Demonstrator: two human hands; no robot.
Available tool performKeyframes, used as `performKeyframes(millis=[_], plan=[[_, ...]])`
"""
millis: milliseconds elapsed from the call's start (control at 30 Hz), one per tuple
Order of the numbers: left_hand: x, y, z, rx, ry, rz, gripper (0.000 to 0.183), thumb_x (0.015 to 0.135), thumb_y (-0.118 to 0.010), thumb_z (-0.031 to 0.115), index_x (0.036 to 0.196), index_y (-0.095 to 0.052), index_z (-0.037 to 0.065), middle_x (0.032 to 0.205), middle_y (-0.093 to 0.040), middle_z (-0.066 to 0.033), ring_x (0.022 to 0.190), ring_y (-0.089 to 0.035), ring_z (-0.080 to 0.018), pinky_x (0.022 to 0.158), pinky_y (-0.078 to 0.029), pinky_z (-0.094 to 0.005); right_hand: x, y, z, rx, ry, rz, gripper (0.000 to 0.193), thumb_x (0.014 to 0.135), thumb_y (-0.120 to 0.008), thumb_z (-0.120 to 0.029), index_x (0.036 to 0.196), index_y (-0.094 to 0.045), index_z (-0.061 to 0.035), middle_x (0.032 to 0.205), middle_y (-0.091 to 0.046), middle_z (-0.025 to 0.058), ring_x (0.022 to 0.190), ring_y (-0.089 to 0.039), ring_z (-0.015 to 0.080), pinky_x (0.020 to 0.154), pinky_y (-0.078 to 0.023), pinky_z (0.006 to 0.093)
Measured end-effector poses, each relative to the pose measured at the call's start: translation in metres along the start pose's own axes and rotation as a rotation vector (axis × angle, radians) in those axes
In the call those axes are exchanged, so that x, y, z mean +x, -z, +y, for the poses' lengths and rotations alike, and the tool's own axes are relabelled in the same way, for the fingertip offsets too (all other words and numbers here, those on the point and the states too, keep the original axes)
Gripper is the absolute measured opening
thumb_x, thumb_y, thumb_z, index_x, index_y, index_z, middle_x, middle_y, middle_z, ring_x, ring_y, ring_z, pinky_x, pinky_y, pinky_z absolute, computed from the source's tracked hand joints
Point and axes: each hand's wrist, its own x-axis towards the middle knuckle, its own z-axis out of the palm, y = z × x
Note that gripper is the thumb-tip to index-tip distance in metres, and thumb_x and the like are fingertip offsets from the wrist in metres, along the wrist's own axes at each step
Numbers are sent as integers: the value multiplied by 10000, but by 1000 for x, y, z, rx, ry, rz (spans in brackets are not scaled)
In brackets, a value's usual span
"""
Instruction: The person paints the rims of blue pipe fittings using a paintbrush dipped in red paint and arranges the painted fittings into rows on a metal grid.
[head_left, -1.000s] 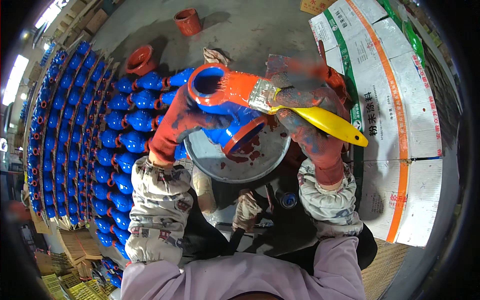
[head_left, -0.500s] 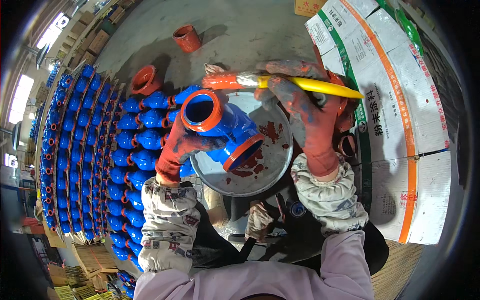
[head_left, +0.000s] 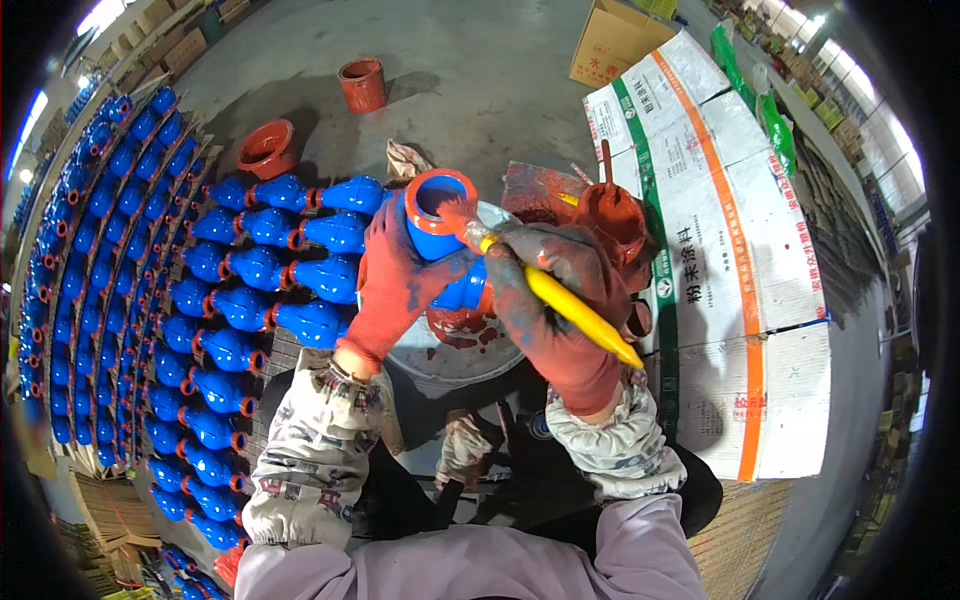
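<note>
My gloved left hand (head_left: 400, 280) is closed around a blue pipe fitting (head_left: 428, 243) with orange-red rims, its round opening tilted up toward me. In my gloved right hand (head_left: 565, 285) is a paintbrush (head_left: 580, 318) with a yellow handle. Its red-coated bristles touch the right side of the fitting's upper rim. Both gloves are red with dark, paint-stained fingers. Beneath the fitting is a round grey basin (head_left: 470, 368) splashed with red paint; my hands and the fitting hide part of it.
Rows of blue fittings (head_left: 345, 230) stand at the left. Beyond my right hand is a red paint pot (head_left: 612, 215) with a stick in it, beside a paint-smeared board (head_left: 530, 185). White cartons (head_left: 710, 250) line the right side. Two red containers (head_left: 362, 85) and a crumpled rag (head_left: 405, 160) lie farther off.
My right hand has moved left and turned the brush, bringing its bristles from above the basin onto the fitting's rim. The fitting has shifted slightly right. The whole view has shifted.
</note>
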Motion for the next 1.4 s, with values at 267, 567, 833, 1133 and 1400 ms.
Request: performKeyframes(millis=[267, 567, 833, 1133, 1400], plan=[[-3, -8, -4, 200, -59, 77, 885, 598, -820, 484, 1264, -454, 30, 1173, -533, -210, 1103, -511, -407, 942, -408, -495, 39, -2, -17, 518, -382, 120, 102, 876, -619, 22, 958, -561, 4, 853, -648, 66, 721, -589, 78, 600, -468, 204], [2, -3, -4, 86, -3, -16, 884, 607, -803, 514, 1259, -454, 29, 1138, -535, -199, 1072, -517, -404, 934, -408, -500, 74, -17, 14, 248, -273, -269, 100, 827, -652, -12, 888, -574, 3, 779, -646, 40, 668, -560, 74, 595, -456, 233], [2, -3, -7, 65, -57, -3, 884, 597, -811, 476, 1280, -447, 51, 1166, -544, -156, 1096, -517, -388, 943, -410, -491, 91, 6, 3, 542, -326, -678, 120, 806, -657, -35, 881, -565, -46, 772, -568, -10, 701, -513, 40, 589, -428, 212], [8, 12, -2, -488, 87, -228, 873, 618, -860, 274, 1348, -430, 61, 1251, -555, -118, 1148, -538, -261, 986, -425, -393, 92, 24, 35, 547, -585, -355, 169, 830, -646, -74, 971, -569, -23, 855, -664, 26, 788, -621, 97, 698, -501, 254], [10, 15, -11, -460, 79, -273, 890, 598, -877, 207, 1354, -430, 62, 1266, -543, -98, 1172, -520, -222, 1016, -410, -365, 67, 2, 47, 593, -540, -276, 193, 874, -664, -83, 1026, -570, -9, 830, -606, 15, 720, -522, 50, 623, -427, 196]])
